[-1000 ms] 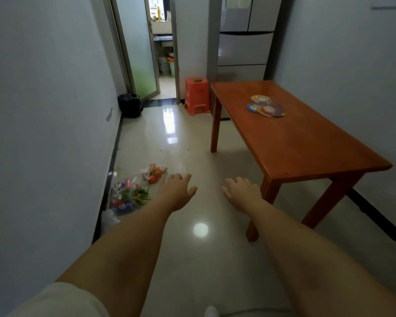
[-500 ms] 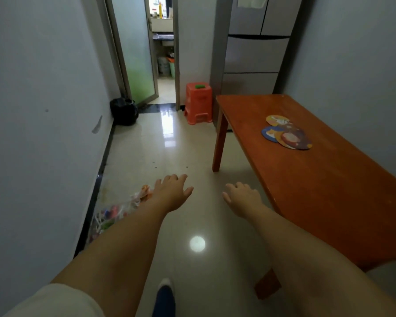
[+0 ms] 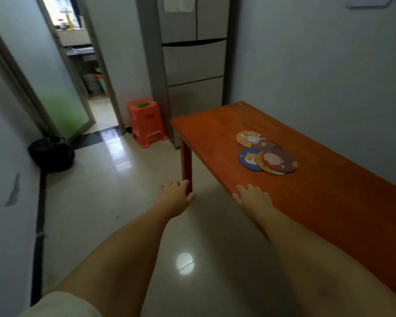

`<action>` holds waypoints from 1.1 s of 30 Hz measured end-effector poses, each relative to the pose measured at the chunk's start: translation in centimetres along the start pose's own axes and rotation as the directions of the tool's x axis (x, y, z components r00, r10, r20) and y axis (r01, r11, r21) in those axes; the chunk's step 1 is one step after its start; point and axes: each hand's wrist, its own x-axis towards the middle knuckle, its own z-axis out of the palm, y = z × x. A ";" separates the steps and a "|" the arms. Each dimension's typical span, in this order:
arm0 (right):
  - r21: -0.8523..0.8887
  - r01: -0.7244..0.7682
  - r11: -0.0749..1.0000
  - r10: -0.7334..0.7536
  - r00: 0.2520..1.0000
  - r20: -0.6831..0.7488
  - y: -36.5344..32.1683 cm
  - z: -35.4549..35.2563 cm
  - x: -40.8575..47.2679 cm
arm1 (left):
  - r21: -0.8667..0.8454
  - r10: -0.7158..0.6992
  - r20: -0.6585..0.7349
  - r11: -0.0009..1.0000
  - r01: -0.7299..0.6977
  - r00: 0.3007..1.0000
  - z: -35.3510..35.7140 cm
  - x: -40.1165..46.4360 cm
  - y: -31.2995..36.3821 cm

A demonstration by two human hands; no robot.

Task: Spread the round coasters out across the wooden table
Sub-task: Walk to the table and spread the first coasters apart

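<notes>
Several round picture coasters point(image 3: 266, 152) lie overlapping in a small cluster on the reddish wooden table point(image 3: 325, 193) at the right. A yellow one point(image 3: 248, 138) is farthest, a blue one point(image 3: 249, 158) is nearest the table's left edge, and brown ones overlap them. My right hand point(image 3: 253, 196) hovers over the table's left edge, short of the coasters, palm down, fingers loosely apart, holding nothing. My left hand point(image 3: 175, 195) hangs over the floor beside the table leg, fingers apart and empty.
An orange plastic stool point(image 3: 145, 121) stands by the table's far corner, in front of a tall fridge point(image 3: 192, 56). A black bin point(image 3: 52, 154) sits by the left wall near an open doorway point(image 3: 78, 65). The glossy tiled floor runs between wall and table.
The view has moved forward toward the table. My right hand now reaches over the table edge; the coasters appear closer. The bag of items on the floor has dropped out of view.
</notes>
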 end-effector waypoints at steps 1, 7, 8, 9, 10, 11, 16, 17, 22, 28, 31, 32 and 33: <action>0.010 -0.031 0.999 0.031 1.000 -0.002 0.7 -0.2 1.6 | -0.005 0.023 0.019 1.000 -0.023 1.000 -0.1 2.1 0.6; 0.087 -0.131 0.988 0.133 0.991 -0.028 6.5 -1.5 11.4 | -0.045 0.137 0.044 0.990 -0.135 0.990 -0.9 15.6 5.5; 0.106 -0.141 0.984 0.144 0.989 -0.025 7.8 -2.0 12.8 | -0.050 0.152 0.053 0.988 -0.149 0.987 -1.2 17.8 6.7; 0.124 -0.161 0.979 0.165 0.986 -0.021 9.0 -2.5 14.0 | -0.048 0.165 0.057 0.986 -0.162 0.985 -1.3 19.8 7.8; 0.132 -0.192 0.972 0.195 0.981 -0.014 10.4 -2.9 15.3 | -0.045 0.173 0.058 0.984 -0.170 0.983 -1.5 21.7 8.9; 0.130 -0.231 0.964 0.233 0.972 -0.003 11.8 -3.4 16.4 | -0.051 0.179 0.061 0.983 -0.176 0.982 -1.6 23.6 10.0; 0.077 -0.383 0.920 0.379 0.923 0.068 17.5 -4.0 19.7 | -0.042 0.278 0.150 0.961 -0.275 0.949 -0.9 29.8 14.4; 0.086 -0.409 0.908 0.404 0.912 0.076 18.5 -3.9 20.2 | -0.042 0.307 0.174 0.952 -0.304 0.936 -0.6 31.0 15.4; 0.128 -0.549 0.826 0.527 0.832 0.172 22.3 -2.4 21.2 | -0.081 0.463 0.351 0.881 -0.466 0.814 1.8 36.0 21.4; 0.305 -0.710 0.634 0.649 0.704 0.290 24.3 -0.7 24.8 | -0.247 0.501 0.469 0.865 -0.436 0.728 5.1 41.0 26.8; 0.405 -0.763 0.504 0.705 0.634 0.317 24.6 -0.2 26.9 | -0.271 0.457 0.484 0.889 -0.368 0.746 5.8 42.9 28.3; 0.429 -0.780 0.456 0.732 0.603 0.318 24.8 0.1 27.5 | -0.284 0.442 0.487 0.896 -0.342 0.753 6.1 43.6 28.7; 0.445 -0.796 0.410 0.759 0.569 0.317 25.0 0.2 28.0 | -0.298 0.431 0.488 0.900 -0.319 0.759 6.4 44.1 29.0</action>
